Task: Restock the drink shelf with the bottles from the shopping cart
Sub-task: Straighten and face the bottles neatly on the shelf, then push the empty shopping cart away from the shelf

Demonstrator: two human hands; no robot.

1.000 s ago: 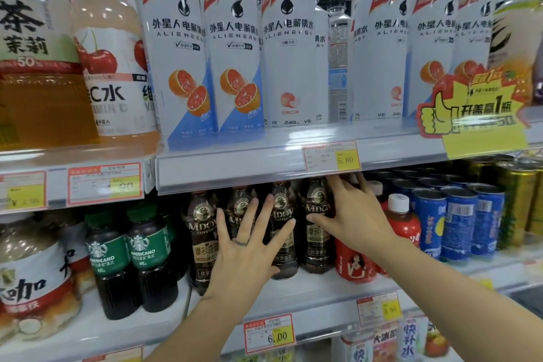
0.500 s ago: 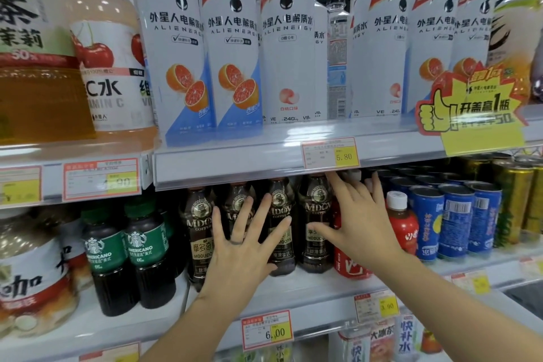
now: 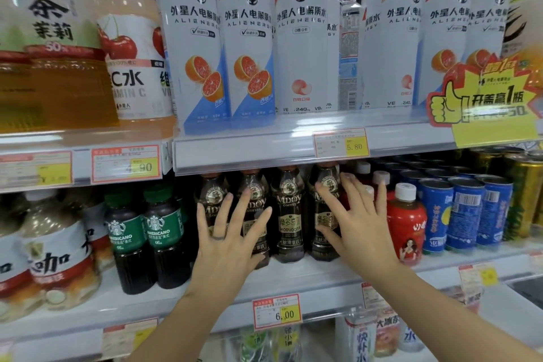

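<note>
You are facing a white drink shelf that is filling the whole view, its upper board running across above the lower board. Price tags are sitting in the front rails, a yellow promo sign is hanging at the right, and bright, even light is falling throughout.

four dark coffee bottles stood in a row along the front edge of the lower shelf, between green-labelled americano bottles and a red bottle. the left hand, fingers spread, lay over the two leftmost; the right hand, also spread, covered the rightmost.
</note>
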